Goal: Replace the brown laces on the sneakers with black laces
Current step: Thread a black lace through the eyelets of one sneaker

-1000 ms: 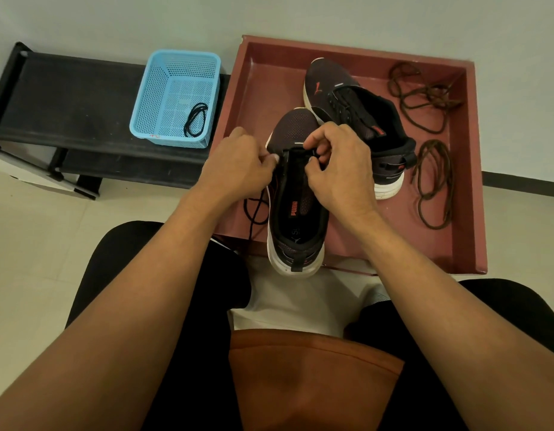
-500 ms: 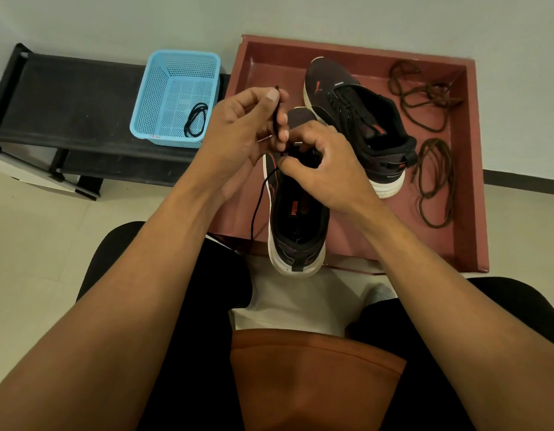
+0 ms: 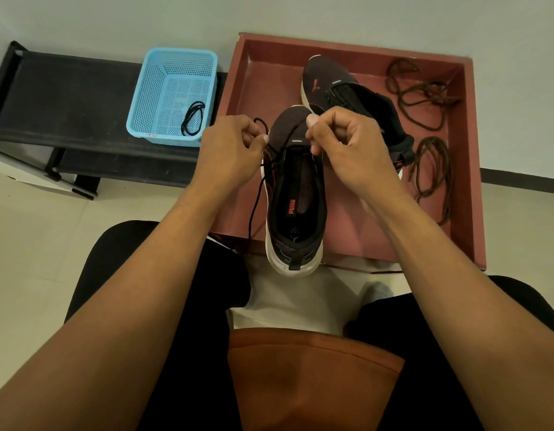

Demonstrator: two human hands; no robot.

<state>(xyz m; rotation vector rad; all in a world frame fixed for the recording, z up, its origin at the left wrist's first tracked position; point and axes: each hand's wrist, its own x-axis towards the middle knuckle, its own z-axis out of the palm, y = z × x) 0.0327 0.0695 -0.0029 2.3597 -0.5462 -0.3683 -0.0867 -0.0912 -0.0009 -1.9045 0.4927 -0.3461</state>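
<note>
A dark sneaker (image 3: 296, 194) stands heel toward me on the near edge of the red tray (image 3: 468, 169). A black lace (image 3: 257, 197) runs through its front eyelets and hangs down its left side. My left hand (image 3: 230, 150) pinches the lace's left end beside the toe. My right hand (image 3: 347, 144) pinches the lace's other end at the right eyelets. A second dark sneaker (image 3: 347, 91), laced in black, lies behind it. Two brown laces (image 3: 422, 91) (image 3: 434, 175) lie loose at the tray's right.
A blue plastic basket (image 3: 173, 94) on a black low bench (image 3: 67, 101) holds another coiled black lace (image 3: 193, 118). My knees in black trousers flank the tray's near edge. A pale wall stands behind everything.
My left hand came down from above the toe to the sneaker's left side. My right hand lifted off the tongue and both hands now draw the lace ends apart.
</note>
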